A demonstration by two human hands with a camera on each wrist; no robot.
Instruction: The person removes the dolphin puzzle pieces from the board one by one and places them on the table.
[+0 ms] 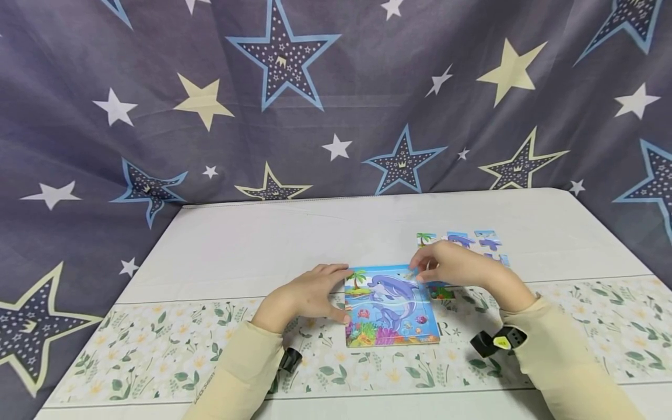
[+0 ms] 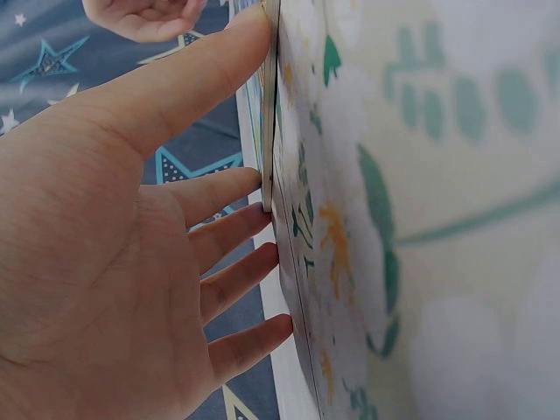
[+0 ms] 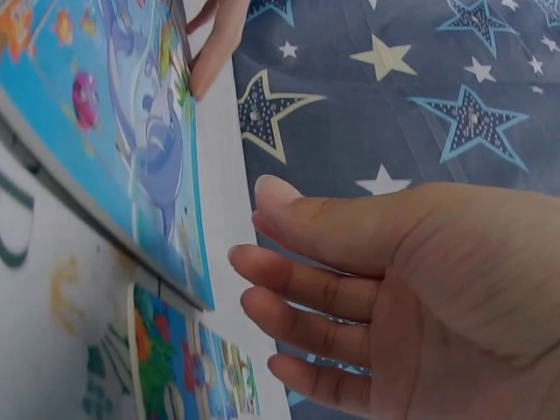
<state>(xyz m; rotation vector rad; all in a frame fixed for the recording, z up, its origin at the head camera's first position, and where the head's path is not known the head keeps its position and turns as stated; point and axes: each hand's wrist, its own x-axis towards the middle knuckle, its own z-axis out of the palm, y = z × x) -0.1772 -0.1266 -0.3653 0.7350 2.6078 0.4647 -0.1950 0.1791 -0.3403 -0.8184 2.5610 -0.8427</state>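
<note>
A square dolphin picture board (image 1: 388, 309) lies on the table, showing a dolphin, a palm tree and coral. My left hand (image 1: 310, 293) is at its left side, thumb and fingers spread. In the left wrist view the left thumb and fingertips touch the board's edge (image 2: 269, 114). My right hand (image 1: 455, 262) hovers by the upper right corner, fingers loosely bent. Nothing shows between the fingers of the right hand (image 3: 437, 280) in the right wrist view. Jigsaw pieces (image 1: 488, 240) lie beyond and under the right hand, partly hidden by it.
A floral runner (image 1: 184, 344) crosses the white table (image 1: 252, 245). One coral-coloured puzzle piece (image 1: 442, 293) lies close to the board's right edge. A dark star-patterned cloth (image 1: 336, 105) hangs behind the table. Black straps with small devices (image 1: 499, 341) sit at both wrists.
</note>
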